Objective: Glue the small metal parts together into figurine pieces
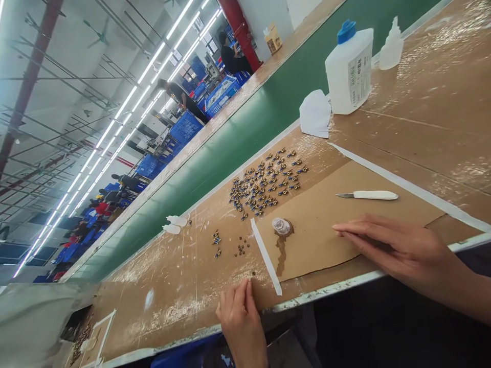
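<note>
Left hand (240, 319), fingers together, at glossy bench edge (330, 291); right hand (399, 248) flat, fingers together, on matte cardboard (330, 220).

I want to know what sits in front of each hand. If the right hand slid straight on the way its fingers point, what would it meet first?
The right hand lies flat on the cardboard sheet, fingers pointing left. Straight on, it would probably reach the small clear cap first, though depth is hard to judge.

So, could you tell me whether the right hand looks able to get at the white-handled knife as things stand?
Probably yes: the right hand lies flat on the cardboard, the knife lies just beyond its fingers, and nothing sits between them.
</note>
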`<action>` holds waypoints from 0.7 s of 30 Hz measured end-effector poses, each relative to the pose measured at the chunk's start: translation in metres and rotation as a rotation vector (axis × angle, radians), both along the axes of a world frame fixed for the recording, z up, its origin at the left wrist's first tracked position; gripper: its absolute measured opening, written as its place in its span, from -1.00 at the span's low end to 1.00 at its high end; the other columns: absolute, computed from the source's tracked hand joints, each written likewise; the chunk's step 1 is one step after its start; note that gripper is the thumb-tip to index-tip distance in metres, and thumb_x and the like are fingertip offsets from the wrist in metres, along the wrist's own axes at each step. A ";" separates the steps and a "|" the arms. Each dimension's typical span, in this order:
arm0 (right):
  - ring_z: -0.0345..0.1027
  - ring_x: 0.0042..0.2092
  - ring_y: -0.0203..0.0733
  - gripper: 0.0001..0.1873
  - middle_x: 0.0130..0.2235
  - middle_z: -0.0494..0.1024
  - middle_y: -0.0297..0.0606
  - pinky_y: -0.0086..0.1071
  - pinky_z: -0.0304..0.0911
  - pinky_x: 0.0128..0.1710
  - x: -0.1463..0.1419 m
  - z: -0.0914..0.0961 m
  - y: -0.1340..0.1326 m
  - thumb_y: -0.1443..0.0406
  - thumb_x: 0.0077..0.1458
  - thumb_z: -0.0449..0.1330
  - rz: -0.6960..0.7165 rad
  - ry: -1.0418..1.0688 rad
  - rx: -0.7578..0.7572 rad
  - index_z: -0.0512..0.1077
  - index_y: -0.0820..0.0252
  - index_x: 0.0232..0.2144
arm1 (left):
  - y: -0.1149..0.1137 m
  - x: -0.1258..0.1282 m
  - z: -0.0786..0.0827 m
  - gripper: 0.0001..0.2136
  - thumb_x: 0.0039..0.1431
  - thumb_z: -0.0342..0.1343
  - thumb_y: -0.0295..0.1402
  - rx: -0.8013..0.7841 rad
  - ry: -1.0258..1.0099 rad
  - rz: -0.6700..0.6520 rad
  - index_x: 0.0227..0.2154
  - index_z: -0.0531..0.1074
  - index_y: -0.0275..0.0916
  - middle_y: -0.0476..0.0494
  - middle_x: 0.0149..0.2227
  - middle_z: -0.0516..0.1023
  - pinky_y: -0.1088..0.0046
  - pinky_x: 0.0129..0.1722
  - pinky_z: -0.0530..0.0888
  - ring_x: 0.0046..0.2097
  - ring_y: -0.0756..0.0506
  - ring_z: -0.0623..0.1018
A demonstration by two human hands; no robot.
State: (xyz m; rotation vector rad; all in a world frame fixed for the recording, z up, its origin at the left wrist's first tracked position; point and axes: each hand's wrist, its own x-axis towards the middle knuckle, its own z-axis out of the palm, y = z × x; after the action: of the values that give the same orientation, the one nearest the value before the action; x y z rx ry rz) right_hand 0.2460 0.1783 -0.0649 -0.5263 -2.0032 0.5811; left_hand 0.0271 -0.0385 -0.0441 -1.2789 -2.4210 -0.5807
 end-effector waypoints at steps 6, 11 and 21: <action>0.43 -0.27 -0.33 -0.78 -0.25 0.54 -0.29 -0.53 0.31 -0.23 0.000 -0.001 0.001 0.36 0.14 0.10 0.015 -0.040 0.025 0.42 0.13 -0.14 | -0.004 0.003 -0.003 -0.82 0.17 0.03 -0.32 0.000 -0.094 0.006 -0.23 0.51 -0.09 -0.05 -0.37 0.51 0.35 -0.27 0.31 -0.30 -0.09 0.45; 0.43 -0.27 -0.33 -0.80 -0.26 0.54 -0.29 -0.51 0.30 -0.22 0.000 0.000 0.000 0.36 0.15 0.10 0.009 -0.046 0.036 0.42 0.14 -0.15 | -0.001 0.002 -0.005 -0.81 0.17 0.04 -0.35 0.020 -0.097 -0.031 -0.20 0.51 -0.11 -0.06 -0.36 0.49 0.36 -0.26 0.31 -0.29 -0.07 0.43; 0.43 -0.25 -0.34 -0.78 -0.24 0.54 -0.29 -0.52 0.29 -0.21 0.001 -0.002 0.000 0.36 0.14 0.11 -0.004 -0.068 0.043 0.42 0.14 -0.13 | -0.001 0.003 -0.006 -0.80 0.17 0.04 -0.34 0.018 -0.130 -0.031 -0.20 0.51 -0.08 -0.07 -0.35 0.47 0.37 -0.24 0.31 -0.28 -0.07 0.44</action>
State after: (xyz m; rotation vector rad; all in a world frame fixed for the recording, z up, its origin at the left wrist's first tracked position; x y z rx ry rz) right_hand 0.2475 0.1784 -0.0668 -0.5299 -2.0738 0.5229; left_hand 0.0299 -0.0392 -0.0502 -1.3119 -2.4975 -0.7131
